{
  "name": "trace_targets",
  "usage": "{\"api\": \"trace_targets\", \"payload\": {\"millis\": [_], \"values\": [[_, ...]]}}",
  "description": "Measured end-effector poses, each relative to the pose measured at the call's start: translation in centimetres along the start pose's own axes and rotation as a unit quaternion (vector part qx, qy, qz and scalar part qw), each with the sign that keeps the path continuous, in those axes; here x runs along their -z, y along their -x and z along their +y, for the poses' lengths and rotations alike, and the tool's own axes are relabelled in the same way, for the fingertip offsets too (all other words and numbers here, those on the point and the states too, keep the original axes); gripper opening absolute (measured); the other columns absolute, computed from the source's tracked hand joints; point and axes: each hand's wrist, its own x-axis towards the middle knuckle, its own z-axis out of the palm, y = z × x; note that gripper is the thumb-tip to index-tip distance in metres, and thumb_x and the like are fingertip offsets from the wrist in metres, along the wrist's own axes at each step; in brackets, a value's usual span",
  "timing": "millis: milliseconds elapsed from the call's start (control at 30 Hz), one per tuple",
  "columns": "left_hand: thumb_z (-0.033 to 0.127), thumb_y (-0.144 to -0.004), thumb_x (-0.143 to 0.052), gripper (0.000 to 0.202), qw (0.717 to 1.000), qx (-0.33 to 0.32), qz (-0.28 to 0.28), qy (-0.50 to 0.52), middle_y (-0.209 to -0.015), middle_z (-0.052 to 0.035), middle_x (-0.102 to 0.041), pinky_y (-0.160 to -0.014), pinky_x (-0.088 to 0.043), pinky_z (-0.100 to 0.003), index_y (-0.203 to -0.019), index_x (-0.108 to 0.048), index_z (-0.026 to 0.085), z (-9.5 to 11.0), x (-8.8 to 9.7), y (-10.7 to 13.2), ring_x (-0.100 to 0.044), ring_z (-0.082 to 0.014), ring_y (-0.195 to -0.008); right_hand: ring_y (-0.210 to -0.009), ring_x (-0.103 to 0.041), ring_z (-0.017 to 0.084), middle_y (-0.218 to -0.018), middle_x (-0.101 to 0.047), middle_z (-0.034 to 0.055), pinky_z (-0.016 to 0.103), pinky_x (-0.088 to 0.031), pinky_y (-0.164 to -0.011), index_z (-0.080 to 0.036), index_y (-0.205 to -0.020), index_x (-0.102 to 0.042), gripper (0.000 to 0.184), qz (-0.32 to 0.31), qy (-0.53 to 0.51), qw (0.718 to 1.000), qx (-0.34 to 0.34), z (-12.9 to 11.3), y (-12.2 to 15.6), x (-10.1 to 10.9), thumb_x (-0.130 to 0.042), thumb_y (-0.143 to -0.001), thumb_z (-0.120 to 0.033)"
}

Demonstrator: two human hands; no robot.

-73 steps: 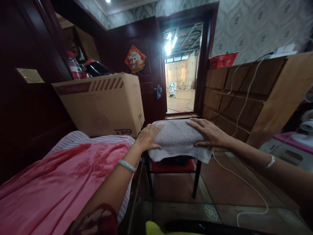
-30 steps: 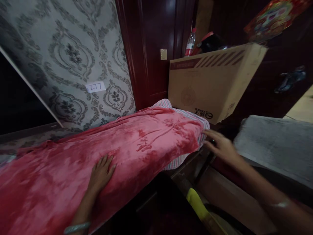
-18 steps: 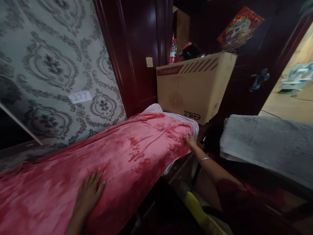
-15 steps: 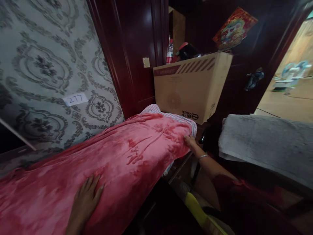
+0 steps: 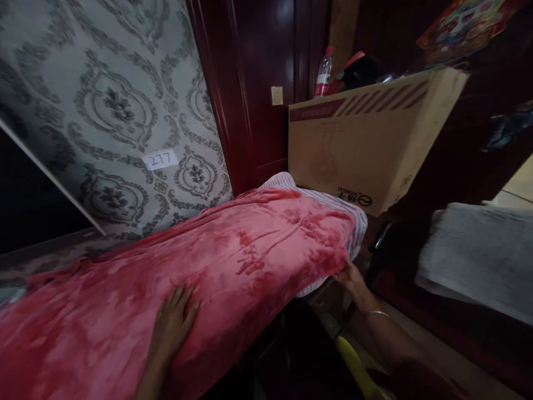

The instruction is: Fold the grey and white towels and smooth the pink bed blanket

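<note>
A red plush blanket (image 5: 233, 261) lies spread over a striped sheet (image 5: 353, 222) on a bed that runs from the lower left to the middle. My left hand (image 5: 172, 322) rests flat on the blanket near its front edge, fingers spread. My right hand (image 5: 352, 278) is at the blanket's far right corner, fingers curled round the hanging edge from below. A folded grey towel (image 5: 483, 255) lies on a chair at the right, apart from both hands.
A large cardboard box (image 5: 366, 150) stands at the bed's end with a plastic bottle (image 5: 322, 72) behind it. Patterned wallpaper with a paper label reading 277 (image 5: 160, 160) lines the left wall. Dark wooden panelling (image 5: 258, 83) stands behind. A yellow-green object (image 5: 353, 366) lies low by the bed.
Both hands left the grey towel and the view swung left to the bed. The left hand settled on the blanket; the right hand reached its corner and now grips lower on the edge.
</note>
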Motion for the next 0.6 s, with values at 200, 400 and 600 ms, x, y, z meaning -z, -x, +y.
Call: {"api": "trace_targets", "payload": {"millis": [200,400,600], "values": [[0.043,-0.09,-0.041,0.056,1.0,0.006,0.007,0.015,-0.148,-0.0106,-0.056,-0.119,-0.034,-0.051,-0.138,-0.061,0.021,-0.3,-0.2,0.0,-0.043,-0.0287,-0.144,-0.063,-0.066,0.022,-0.065,-0.066,-0.0023,0.04,-0.063,-0.073,-0.027,-0.076,-0.059,0.02,0.04,-0.078,0.994,0.07,-4.7,0.0,0.7,-0.073,-0.063,-0.032],[0.047,-0.09,-0.039,0.059,0.999,-0.003,0.021,0.024,-0.146,-0.0138,-0.057,-0.119,-0.035,-0.051,-0.134,-0.063,0.016,-0.5,0.0,-0.4,-0.046,-0.0308,-0.141,-0.063,-0.067,0.016,-0.07,-0.067,-0.0018,0.031,-0.063,-0.075,-0.022,-0.079,-0.062,0.015,0.079,-0.134,0.977,0.146,-9.8,-0.3,1.8,-0.073,-0.07,-0.024],[0.045,-0.09,-0.045,0.048,0.992,-0.06,0.078,0.074,-0.131,-0.0096,-0.069,-0.112,-0.046,-0.051,-0.125,-0.069,0.023,0.6,0.0,3.4,-0.061,-0.0305,-0.126,-0.053,-0.064,0.017,-0.064,-0.064,-0.0026,0.032,-0.065,-0.062,-0.024,-0.075,-0.059,0.009,0.08,-0.075,0.979,0.174,-10.0,0.0,2.5,-0.068,-0.074,-0.022]]}}
